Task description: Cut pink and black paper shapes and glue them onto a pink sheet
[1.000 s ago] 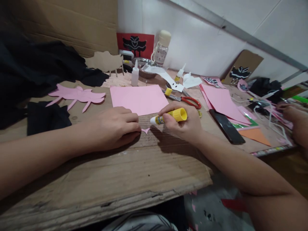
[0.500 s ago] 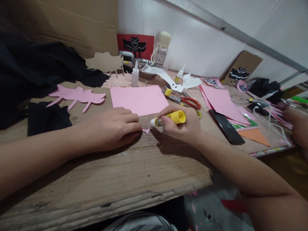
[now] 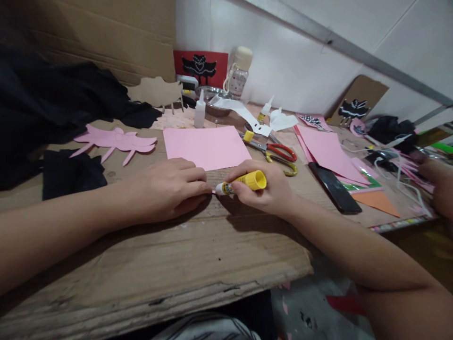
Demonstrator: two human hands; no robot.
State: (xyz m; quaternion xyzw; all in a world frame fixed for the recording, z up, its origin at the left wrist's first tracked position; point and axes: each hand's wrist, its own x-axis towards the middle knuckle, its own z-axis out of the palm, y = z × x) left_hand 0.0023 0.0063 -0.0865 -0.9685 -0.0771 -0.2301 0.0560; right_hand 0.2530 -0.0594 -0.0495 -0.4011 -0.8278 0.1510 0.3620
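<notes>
My right hand (image 3: 267, 186) is closed around a yellow-and-white glue stick (image 3: 244, 182), tilted with its white end down. That end touches or nearly covers a small pink paper piece (image 3: 213, 192), of which only a sliver shows. From the other side, my left hand (image 3: 173, 186) pins the piece to the cardboard (image 3: 177, 264) with its fingertips, the fingers held together. Just beyond both hands lies a pink paper sheet (image 3: 207, 146). To the left rests a pink paper cutout (image 3: 116, 140) with a winged outline and thin legs.
Red-handled scissors (image 3: 281, 151) and yellow-handled ones (image 3: 283, 164) lie beyond my right hand. A phone (image 3: 334, 189) sits by stacked pink sheets (image 3: 329, 148). At the back stand a glue bottle (image 3: 200, 113) and a metal bowl (image 3: 212, 101). Another person's hand (image 3: 439, 182) is far right.
My right hand has moved the glue stick left and slightly down, over the small pink piece, so less of it shows. My left hand stays in place.
</notes>
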